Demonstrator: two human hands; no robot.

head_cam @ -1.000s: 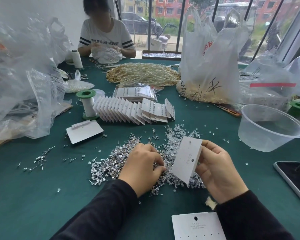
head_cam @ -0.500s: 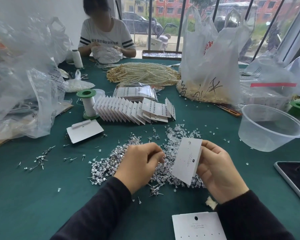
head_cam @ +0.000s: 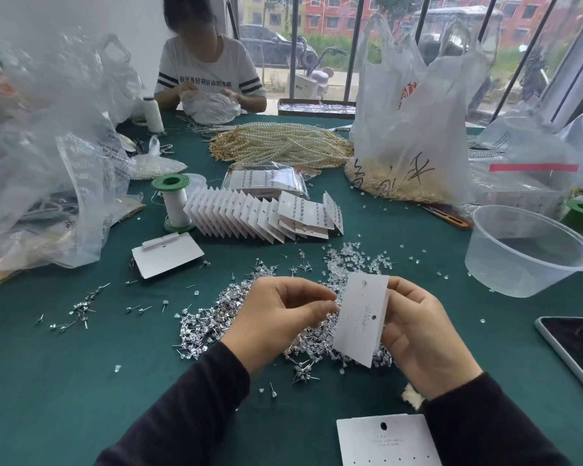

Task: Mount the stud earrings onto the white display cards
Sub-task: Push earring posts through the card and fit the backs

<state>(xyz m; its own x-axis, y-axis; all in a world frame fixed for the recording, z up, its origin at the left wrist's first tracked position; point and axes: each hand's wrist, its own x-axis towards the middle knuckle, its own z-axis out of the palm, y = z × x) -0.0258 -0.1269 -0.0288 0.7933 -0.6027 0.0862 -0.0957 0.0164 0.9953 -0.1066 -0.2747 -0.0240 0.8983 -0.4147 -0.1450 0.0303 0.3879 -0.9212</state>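
Observation:
My right hand (head_cam: 421,334) holds a white display card (head_cam: 360,321) upright by its right edge, above the pile of silver stud earrings (head_cam: 209,324) on the green table. One stud (head_cam: 364,282) sits near the card's top. My left hand (head_cam: 280,314) is raised beside the card's left edge, its fingertips pinched together on what looks like a small stud, blurred. Clear earring backs (head_cam: 357,260) lie scattered behind the card. Another blank card (head_cam: 384,442) lies near the table's front edge.
A fanned row of filled cards (head_cam: 249,216) stands behind the pile, a thread spool (head_cam: 174,203) and a blank card (head_cam: 167,255) to its left. At right sit a clear plastic bowl (head_cam: 532,250) and a phone (head_cam: 576,348). Pearl strands (head_cam: 283,146), plastic bags (head_cam: 408,129) and a seated person (head_cam: 212,75) are farther back.
My left hand has lifted out of the stud pile and moved up to the card's left edge with its fingertips pinched. The card has stayed in my right hand.

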